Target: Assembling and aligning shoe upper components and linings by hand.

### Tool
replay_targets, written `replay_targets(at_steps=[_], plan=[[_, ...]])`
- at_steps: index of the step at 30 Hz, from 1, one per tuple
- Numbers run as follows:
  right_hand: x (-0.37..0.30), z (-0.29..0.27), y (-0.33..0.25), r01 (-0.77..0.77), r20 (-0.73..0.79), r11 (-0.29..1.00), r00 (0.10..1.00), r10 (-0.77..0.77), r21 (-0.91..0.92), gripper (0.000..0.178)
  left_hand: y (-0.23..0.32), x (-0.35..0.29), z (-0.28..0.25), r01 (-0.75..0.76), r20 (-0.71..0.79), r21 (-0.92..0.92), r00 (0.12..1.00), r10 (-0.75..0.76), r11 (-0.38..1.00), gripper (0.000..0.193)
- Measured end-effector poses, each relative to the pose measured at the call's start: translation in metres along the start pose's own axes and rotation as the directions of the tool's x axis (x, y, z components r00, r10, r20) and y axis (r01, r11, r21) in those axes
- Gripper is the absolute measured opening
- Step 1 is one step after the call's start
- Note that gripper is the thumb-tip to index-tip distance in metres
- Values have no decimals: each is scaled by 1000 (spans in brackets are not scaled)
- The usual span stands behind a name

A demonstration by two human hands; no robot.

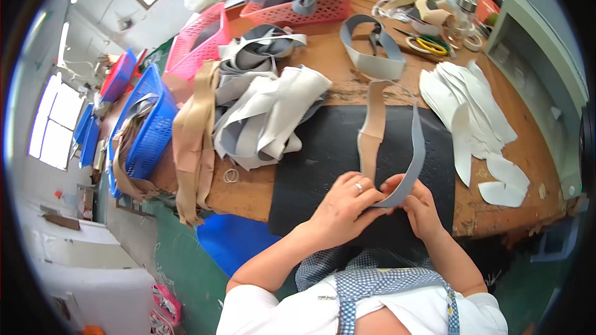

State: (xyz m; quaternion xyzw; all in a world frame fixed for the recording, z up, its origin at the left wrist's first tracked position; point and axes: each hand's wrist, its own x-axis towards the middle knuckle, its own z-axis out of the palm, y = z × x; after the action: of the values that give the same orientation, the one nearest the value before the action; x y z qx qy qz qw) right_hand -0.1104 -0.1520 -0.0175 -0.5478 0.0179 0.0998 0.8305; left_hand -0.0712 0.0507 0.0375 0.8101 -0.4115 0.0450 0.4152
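Note:
My left hand (349, 206) wears a ring and has its fingers pinched on a fabric strip (412, 164). My right hand (423, 208) closes on the same strip just to the right, the two hands almost touching. The strip curves upward from my fingers, grey-blue along the right side. A tan length (371, 139) rises from behind my left hand, and the two seem to meet in a loop at the top. Both hands are over a black mat (316, 167) at the table's near edge. My fingers partly hide the gripped part.
White fabric pieces (469, 111) lie right of the mat; white-and-grey strips (273, 111) and tan strips (195, 142) lie left. A grey looped band (372, 56) stands beyond. Yellow-handled scissors (431, 46) lie at far right. Pink baskets (304, 13) and a blue basket (149, 136) line the table.

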Motion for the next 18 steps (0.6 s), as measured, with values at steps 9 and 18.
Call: replay_targets(at_steps=[9, 18], plan=[[-6, -6, 5, -138, 21, 984, 990, 137, 116, 16, -1, -29, 20, 149, -40, -7, 988, -149, 989, 18], [-21, 18, 3, 28, -90, 997, 996, -21, 78, 10, 15, -49, 8, 245, -112, -162, 958, -265, 956, 19]])
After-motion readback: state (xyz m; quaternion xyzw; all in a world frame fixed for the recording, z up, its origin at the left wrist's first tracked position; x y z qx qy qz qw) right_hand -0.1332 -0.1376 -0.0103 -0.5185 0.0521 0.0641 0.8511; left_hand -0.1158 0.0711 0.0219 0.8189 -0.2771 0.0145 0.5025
